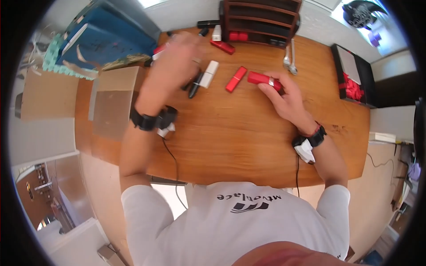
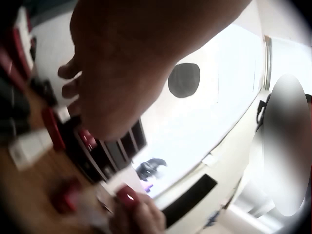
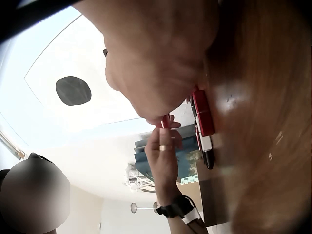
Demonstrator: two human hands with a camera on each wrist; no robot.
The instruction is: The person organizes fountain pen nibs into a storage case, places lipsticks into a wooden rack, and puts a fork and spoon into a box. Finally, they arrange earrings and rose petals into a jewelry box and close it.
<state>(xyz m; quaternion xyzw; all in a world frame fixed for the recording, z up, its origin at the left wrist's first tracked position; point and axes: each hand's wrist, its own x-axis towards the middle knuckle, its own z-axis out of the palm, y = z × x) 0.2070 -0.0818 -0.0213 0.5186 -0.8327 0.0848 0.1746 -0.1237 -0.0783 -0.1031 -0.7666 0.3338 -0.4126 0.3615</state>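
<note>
My right hand (image 1: 288,95) grips a red lipstick tube (image 1: 261,79) with a silver band, thumb on the near side, above the table. Another red lipstick tube (image 1: 236,79) lies just left of it on the wood. Blurred, my left hand (image 1: 179,57) hovers over the table's back left, its fingers (image 2: 70,90) slightly spread and nothing seen between them. Beneath and beside it lie a white lipstick tube (image 1: 209,74) and a black tube (image 1: 195,85). A red tube (image 1: 222,47) lies behind these. In the right wrist view the left hand (image 3: 163,153) overlaps the held tube.
A dark wooden rack (image 1: 262,20) stands at the back with a red item in its lowest tier. Two spoon-like utensils (image 1: 290,57) lie beside it. At right sits a black box (image 1: 353,77) with red filling. A cardboard box (image 1: 115,104) and blue folders (image 1: 104,42) occupy the left.
</note>
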